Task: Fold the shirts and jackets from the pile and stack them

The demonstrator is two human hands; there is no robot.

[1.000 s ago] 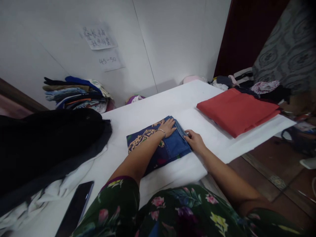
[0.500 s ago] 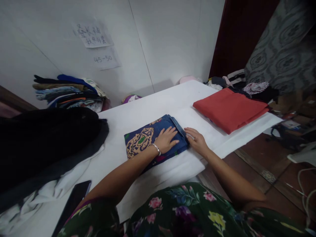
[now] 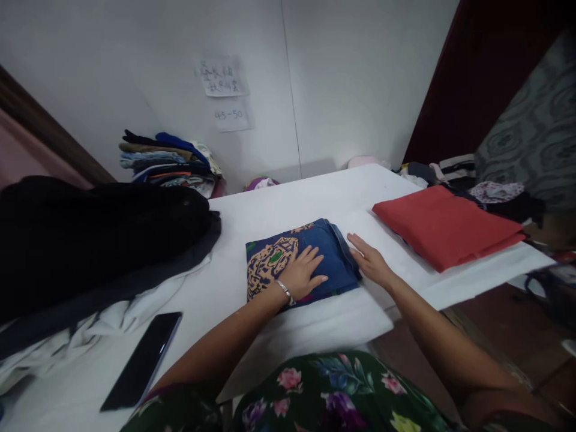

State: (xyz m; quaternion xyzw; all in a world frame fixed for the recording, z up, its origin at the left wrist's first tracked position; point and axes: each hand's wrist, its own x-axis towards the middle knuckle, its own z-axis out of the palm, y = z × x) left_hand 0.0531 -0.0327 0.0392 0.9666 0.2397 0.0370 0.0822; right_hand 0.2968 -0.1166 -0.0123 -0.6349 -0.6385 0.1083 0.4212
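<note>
A folded blue denim garment [image 3: 333, 264] with a tan, dark and green pattern lies on the white table [image 3: 243, 213]. My left hand [image 3: 302, 275] rests flat on top of it, fingers spread, a silver bracelet at the wrist. At the garment's right edge is my right hand [image 3: 369, 261], its fingers stretched out along the folded side and holding nothing. Farther right a folded red cloth [image 3: 450, 225] lies near the table's edge.
Dark clothes [image 3: 108, 240] are heaped on the left, beside a black phone [image 3: 141, 360]. Behind them stands a stack of folded clothes [image 3: 173, 162]. More loose clothes [image 3: 495, 192] lie beyond the table at the right. Handwritten papers [image 3: 227, 96] hang on the wall.
The view has turned left, so everything sits farther right and more of the phone shows. My left hand has slid a little left and nearer over the garment; my right hand stays at its edge.
</note>
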